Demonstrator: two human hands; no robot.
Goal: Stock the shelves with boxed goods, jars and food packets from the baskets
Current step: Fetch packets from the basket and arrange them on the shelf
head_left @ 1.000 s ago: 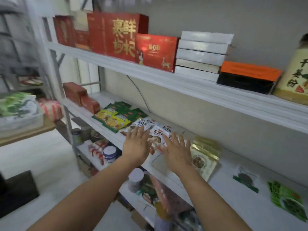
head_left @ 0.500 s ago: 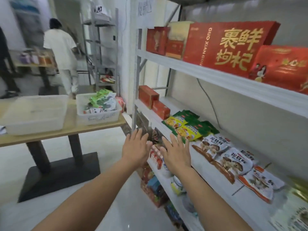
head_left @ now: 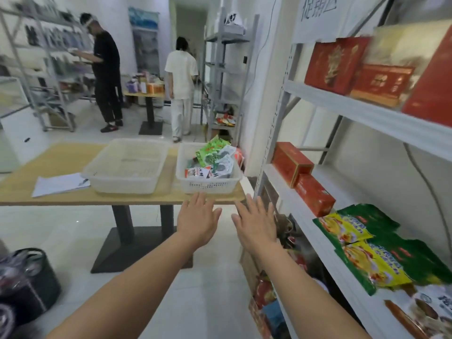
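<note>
My left hand (head_left: 198, 221) and my right hand (head_left: 256, 223) are stretched out side by side, palms down, fingers spread, both empty, just short of the wooden table's near edge (head_left: 122, 200). Beyond them on the table stands a white basket (head_left: 208, 185) holding several food packets (head_left: 215, 157), green, white and red. To its left stands a second white basket (head_left: 127, 165) with nothing visible in it. The white shelf unit (head_left: 318, 231) runs along my right, carrying red boxes (head_left: 303, 179) and yellow-green packets (head_left: 362, 243).
A paper sheet with a pen (head_left: 58, 183) lies on the table's left part. Two persons (head_left: 105, 77) (head_left: 181, 84) stand further back near other racks and a small table. A dark basket (head_left: 29, 282) sits on the floor at lower left. Jars and packets fill the lower shelf (head_left: 274, 302).
My view has swung left, away from the shelf toward the table and its baskets. Both hands left the packets on the shelf and now reach toward the table, still empty.
</note>
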